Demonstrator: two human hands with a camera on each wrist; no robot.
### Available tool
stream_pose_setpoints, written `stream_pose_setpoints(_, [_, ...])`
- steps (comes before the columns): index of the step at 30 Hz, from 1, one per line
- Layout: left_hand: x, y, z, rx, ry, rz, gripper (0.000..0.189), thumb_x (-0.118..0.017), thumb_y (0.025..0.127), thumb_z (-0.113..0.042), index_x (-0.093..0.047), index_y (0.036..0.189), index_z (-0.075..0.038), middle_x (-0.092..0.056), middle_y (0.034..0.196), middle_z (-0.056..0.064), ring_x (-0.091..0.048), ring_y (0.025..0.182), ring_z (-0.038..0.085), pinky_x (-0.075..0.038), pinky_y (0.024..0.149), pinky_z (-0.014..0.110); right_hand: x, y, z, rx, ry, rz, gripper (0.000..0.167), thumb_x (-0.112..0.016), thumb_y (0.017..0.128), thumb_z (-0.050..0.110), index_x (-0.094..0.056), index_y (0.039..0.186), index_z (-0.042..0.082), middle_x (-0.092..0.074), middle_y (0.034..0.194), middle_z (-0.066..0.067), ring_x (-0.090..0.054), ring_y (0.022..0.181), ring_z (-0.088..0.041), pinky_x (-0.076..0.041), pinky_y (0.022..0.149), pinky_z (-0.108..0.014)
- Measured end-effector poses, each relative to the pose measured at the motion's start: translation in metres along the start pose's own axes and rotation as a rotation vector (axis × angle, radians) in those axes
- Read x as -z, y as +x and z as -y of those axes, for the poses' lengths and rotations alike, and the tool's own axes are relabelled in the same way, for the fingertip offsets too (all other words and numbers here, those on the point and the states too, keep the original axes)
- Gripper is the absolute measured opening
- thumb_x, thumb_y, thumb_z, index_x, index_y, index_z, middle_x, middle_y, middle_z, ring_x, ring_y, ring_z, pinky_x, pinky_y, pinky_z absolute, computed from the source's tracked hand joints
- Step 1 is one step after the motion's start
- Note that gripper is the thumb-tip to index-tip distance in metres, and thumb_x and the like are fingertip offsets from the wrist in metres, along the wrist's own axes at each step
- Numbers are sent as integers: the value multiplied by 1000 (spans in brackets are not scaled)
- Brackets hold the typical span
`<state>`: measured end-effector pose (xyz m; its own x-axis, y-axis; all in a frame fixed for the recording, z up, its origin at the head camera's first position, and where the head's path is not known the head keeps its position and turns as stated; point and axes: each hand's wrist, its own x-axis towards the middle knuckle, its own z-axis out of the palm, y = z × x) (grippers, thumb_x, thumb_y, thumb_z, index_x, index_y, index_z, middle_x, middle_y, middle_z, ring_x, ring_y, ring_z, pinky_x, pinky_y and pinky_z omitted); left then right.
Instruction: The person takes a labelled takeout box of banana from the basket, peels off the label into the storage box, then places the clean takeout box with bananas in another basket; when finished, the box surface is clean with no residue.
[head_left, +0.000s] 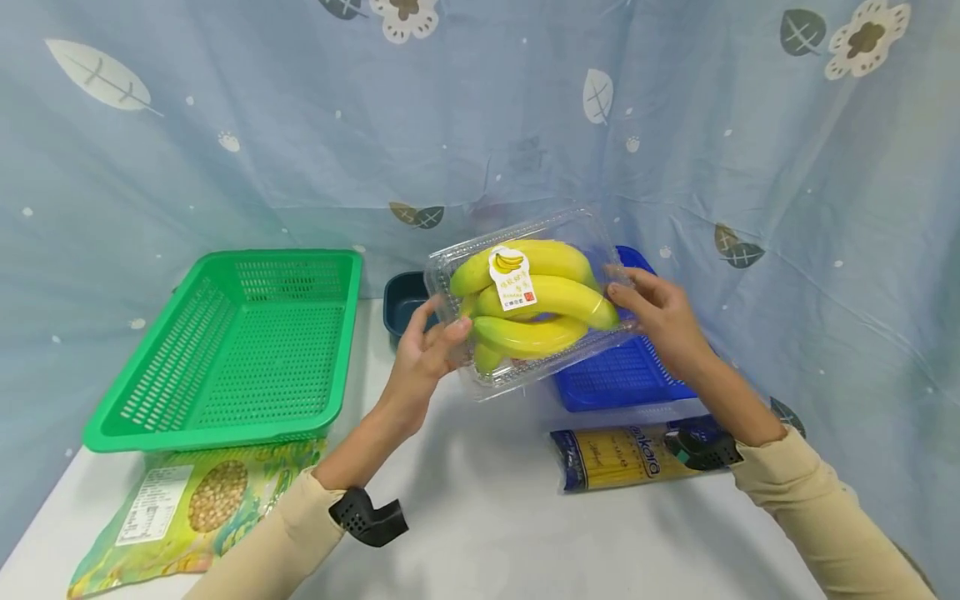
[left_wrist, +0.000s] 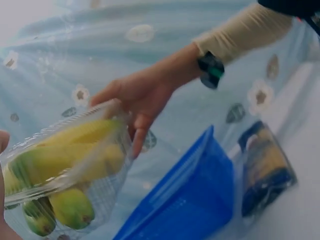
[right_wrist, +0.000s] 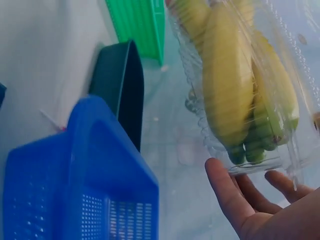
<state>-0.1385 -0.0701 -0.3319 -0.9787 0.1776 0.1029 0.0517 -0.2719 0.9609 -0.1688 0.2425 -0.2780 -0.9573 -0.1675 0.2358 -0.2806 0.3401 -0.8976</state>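
Observation:
A clear plastic clamshell box [head_left: 592, 229] full of yellow bananas [head_left: 551, 300] with green ends is held up above the table, tilted with its right side higher. A white banana label [head_left: 513, 279] sits on its lid. My left hand [head_left: 422, 362] grips the box's left end, thumb on the upper face. At the opposite end, my right hand [head_left: 660, 317] holds the box by its edge. The right wrist view shows that hand's fingers [right_wrist: 232, 195] around the box's end. Only a sliver of the left hand shows in the left wrist view.
A green basket [head_left: 348, 333] stands at left, over part of a bag of beans or grains [head_left: 217, 500]. Behind the box are a dark teal bin [head_left: 397, 304] and a blue basket [head_left: 622, 379]. A pasta packet [head_left: 615, 457] lies at right, partly under the right wrist.

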Motion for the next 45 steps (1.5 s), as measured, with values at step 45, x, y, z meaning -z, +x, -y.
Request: stream_pose_setpoints(45, [70, -92, 44, 133, 325, -86, 55, -54, 105, -22, -31, 154, -14, -60, 131, 20, -62, 113, 28, -53, 90, 33, -110, -91, -43, -214, -65, 145, 46, -71, 95, 28, -57, 128, 0, -69, 108, -12, -69, 98, -21, -59, 69, -28])
